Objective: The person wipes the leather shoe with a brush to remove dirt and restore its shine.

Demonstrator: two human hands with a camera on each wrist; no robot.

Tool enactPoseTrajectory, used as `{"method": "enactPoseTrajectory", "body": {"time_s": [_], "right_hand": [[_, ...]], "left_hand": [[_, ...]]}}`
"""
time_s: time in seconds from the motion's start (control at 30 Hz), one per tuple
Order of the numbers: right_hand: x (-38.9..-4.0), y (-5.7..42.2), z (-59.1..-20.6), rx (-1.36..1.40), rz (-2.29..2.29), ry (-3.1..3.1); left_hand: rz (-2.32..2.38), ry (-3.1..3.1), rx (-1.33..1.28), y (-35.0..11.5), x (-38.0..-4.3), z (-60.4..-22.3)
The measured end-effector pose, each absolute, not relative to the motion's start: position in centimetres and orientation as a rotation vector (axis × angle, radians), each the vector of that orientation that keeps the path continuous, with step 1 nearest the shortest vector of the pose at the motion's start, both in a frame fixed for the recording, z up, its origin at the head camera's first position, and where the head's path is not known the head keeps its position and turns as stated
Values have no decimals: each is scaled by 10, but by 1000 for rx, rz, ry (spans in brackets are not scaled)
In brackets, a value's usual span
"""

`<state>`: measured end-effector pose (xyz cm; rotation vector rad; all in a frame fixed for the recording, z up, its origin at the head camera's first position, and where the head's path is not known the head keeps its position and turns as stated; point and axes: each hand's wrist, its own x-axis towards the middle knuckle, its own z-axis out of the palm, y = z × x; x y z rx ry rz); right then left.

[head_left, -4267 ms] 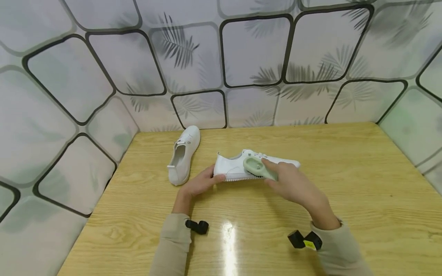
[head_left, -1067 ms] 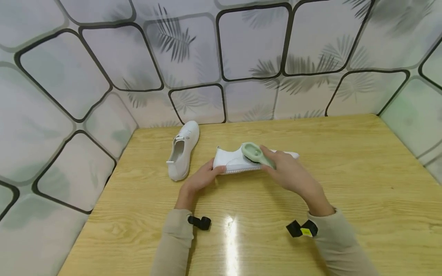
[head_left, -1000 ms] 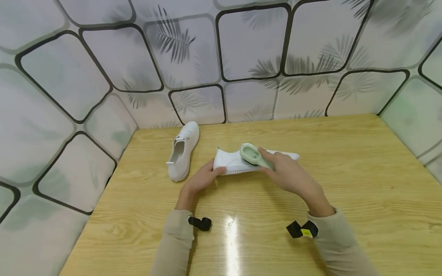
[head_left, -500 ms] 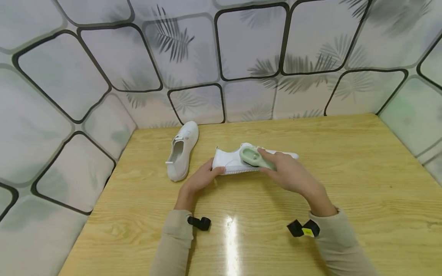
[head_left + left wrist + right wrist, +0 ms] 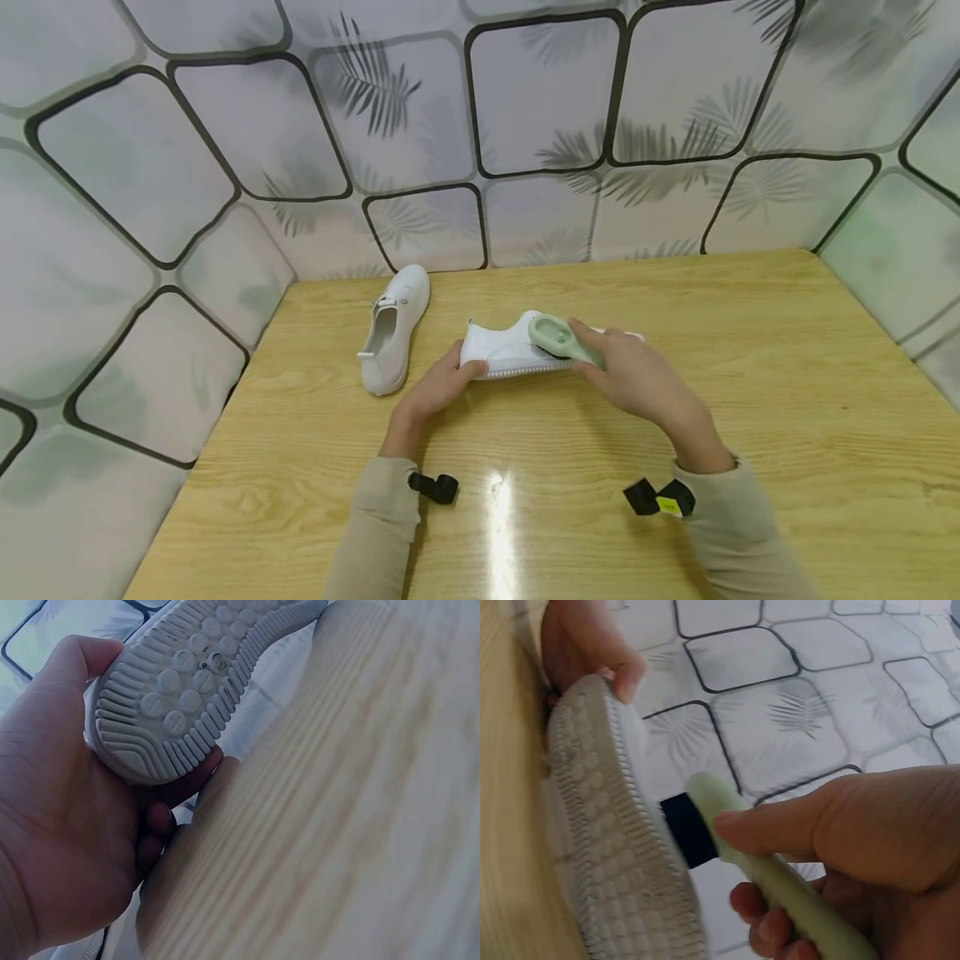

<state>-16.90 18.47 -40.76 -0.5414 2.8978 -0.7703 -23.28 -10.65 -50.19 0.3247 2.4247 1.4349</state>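
Note:
A white shoe [image 5: 498, 344] is tipped on its side at mid-table, its ridged, studded sole [image 5: 191, 671] facing the person. My left hand [image 5: 437, 385] grips the heel, thumb on the sole's edge and fingers round the far side. With my right hand [image 5: 637, 375] I hold a pale green brush [image 5: 555, 335] by its handle, thumb along the back of its head. Its dark bristles [image 5: 688, 831] touch the side of the shoe, seen in the right wrist view. The shoe's toe is mostly hidden behind my right hand.
The other white shoe [image 5: 395, 329] stands upright to the left, its toe toward the wall. Beneath everything is a wooden table [image 5: 750, 358], bordered by a patterned wall covering [image 5: 547, 108] at the back and sides. Small black cameras sit on both wrists.
The brush has shifted slightly along the shoe's side, left and then back right toward the toe. My left hand keeps its grip on the heel. The second shoe stays put.

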Motion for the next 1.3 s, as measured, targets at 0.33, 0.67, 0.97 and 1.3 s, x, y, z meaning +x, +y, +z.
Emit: {"method": "enactPoseTrajectory", "body": {"time_s": [0.33, 0.67, 0.97, 1.3], "right_hand": [[-173, 181, -411, -545, -768, 2942], [-174, 183, -410, -528, -730, 2936], [-170, 187, -404, -573, -807, 2825], [-173, 189, -409, -616, -830, 2819]], "left_hand": [[1422, 2462, 335, -108, -232, -501], [1424, 2439, 354, -110, -233, -504], [1453, 2425, 413, -109, -234, -507], [1438, 2413, 411, -110, -234, -505]]}}
